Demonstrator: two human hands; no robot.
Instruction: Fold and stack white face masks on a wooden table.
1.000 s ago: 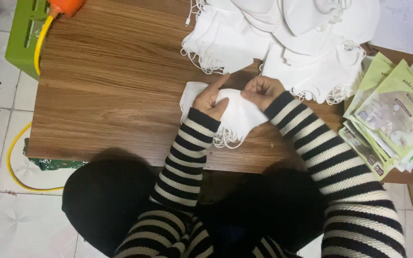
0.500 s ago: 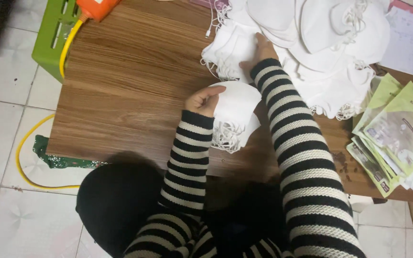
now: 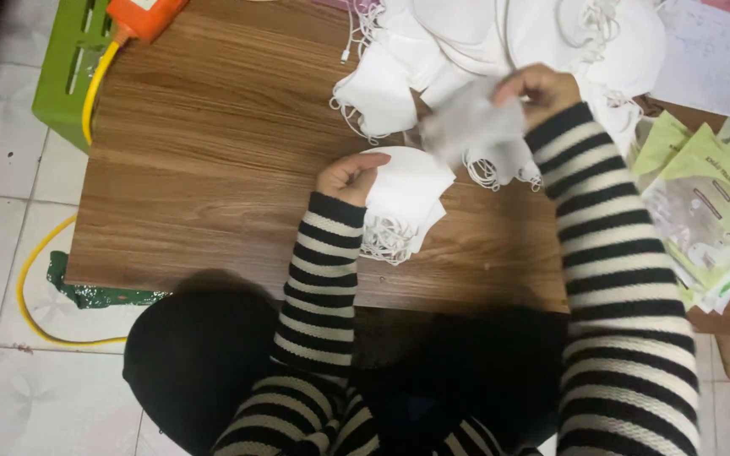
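My left hand (image 3: 346, 176) rests on a small stack of folded white face masks (image 3: 407, 196) near the front of the wooden table (image 3: 204, 160), fingers curled against the stack's left edge. My right hand (image 3: 538, 89) is raised over the table, pinching one white mask (image 3: 466, 122) that hangs blurred below it. Behind lies a large heap of loose white masks (image 3: 500, 34) with dangling ear loops. Both arms wear black-and-white striped sleeves.
A pile of green and clear flat packets (image 3: 707, 211) lies at the table's right. White paper (image 3: 707, 55) sits at the back right. A green crate (image 3: 73, 59), an orange object (image 3: 145, 15) and a yellow hose (image 3: 31, 279) lie at the left, over a tiled floor.
My right hand left the folded stack, reached into the heap at the back, and now lifts a single mask out toward me. The left hand has stayed on the stack.
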